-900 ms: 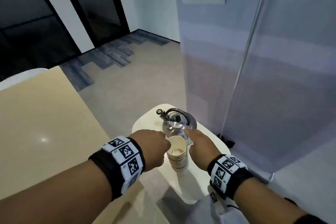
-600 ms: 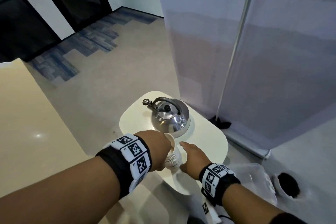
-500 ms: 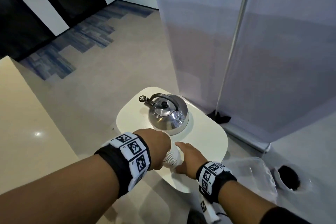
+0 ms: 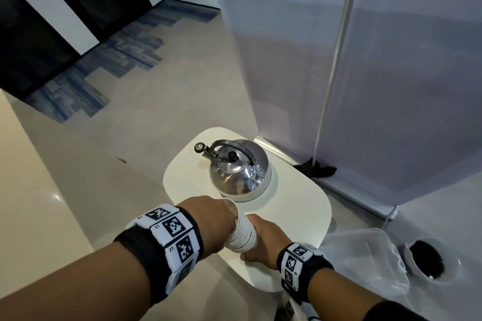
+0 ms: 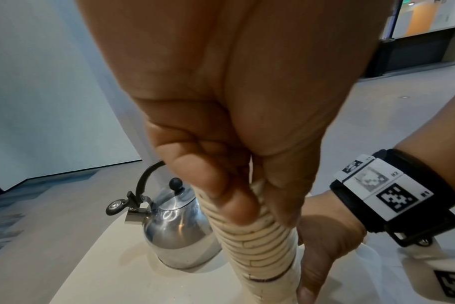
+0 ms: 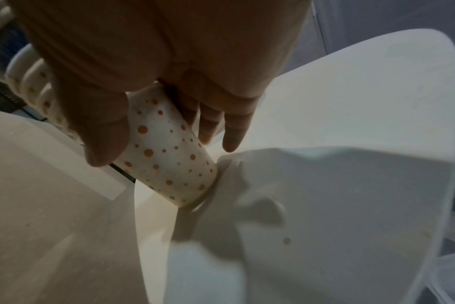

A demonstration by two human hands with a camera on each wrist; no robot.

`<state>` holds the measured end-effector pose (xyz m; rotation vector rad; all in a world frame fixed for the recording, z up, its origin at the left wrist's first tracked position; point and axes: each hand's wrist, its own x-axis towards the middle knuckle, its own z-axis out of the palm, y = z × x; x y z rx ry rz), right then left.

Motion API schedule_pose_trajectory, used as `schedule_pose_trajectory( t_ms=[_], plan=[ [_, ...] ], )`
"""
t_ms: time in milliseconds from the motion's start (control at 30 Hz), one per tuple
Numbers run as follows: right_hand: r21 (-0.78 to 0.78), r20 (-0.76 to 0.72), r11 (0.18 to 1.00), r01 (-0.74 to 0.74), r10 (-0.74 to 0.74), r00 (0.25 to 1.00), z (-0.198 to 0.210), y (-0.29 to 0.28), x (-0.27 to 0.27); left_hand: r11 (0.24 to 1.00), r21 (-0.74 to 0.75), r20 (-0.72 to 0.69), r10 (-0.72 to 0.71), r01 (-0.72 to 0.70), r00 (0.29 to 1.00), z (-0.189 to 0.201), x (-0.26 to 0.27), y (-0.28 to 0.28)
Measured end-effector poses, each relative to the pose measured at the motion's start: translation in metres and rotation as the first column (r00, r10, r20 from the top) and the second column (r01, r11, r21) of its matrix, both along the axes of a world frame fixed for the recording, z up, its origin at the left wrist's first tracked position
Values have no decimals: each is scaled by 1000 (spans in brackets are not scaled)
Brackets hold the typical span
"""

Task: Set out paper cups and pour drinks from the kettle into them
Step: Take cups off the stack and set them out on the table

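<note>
Right wrist view: right hand (image 6: 153, 67) fingers (image 6: 208, 125) and thumb curl round the bottom cup (image 6: 169, 156), base on the surface (image 6: 351, 185). Left hand (image 4: 208, 224) grips the stack (image 4: 241, 236) top (axis tilted leftward), kettle (image 4: 238, 169) beyond.

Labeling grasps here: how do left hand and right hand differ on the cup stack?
The left hand grips the upper end of the cup stack; the right hand grips its bottom cup. The left wraps over the nested rims; the right pinches the dotted wall between thumb and fingers. Both hold the same tilted stack above the small table, near the kettle.
</note>
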<state>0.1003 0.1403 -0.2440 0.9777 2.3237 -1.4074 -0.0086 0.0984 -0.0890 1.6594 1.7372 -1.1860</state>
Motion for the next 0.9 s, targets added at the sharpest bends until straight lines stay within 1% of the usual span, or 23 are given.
schedule_pose_trajectory(
  t_ms=[67,100,200,300,467,567,667,733,833,900],
  plan=[
    [-16,-29,1000,11,-12,1000,8,2,1,1000,-16,-59,-21,20,998,9,2,0],
    [-13,-51,1000,14,-15,999,14,3,2,1000,-5,-60,-9,9,998,15,1,-2],
    [23,-137,1000,12,-9,991,44,7,1,988,112,18,106,-107,994,47,-4,-13],
    [86,-226,996,-20,39,973,85,9,-5,954,261,27,149,-151,988,89,-12,-32],
    [215,-311,972,-96,162,936,159,-5,-21,884,396,75,238,-248,968,169,-21,-82],
    [274,-361,957,-92,191,913,198,-27,-29,843,481,80,232,-241,969,213,-25,-122],
    [310,-411,947,-86,215,886,230,-57,-38,800,569,37,208,-192,977,252,-25,-166],
    [342,-434,934,-102,254,864,254,-82,-46,763,622,6,222,-178,975,276,-26,-199],
    [371,-460,915,-157,328,825,289,-127,-58,696,692,5,260,-191,966,305,-30,-251],
    [359,-487,914,-188,355,798,302,-156,-67,656,732,-2,277,-187,961,318,-33,-282]
  ],
)
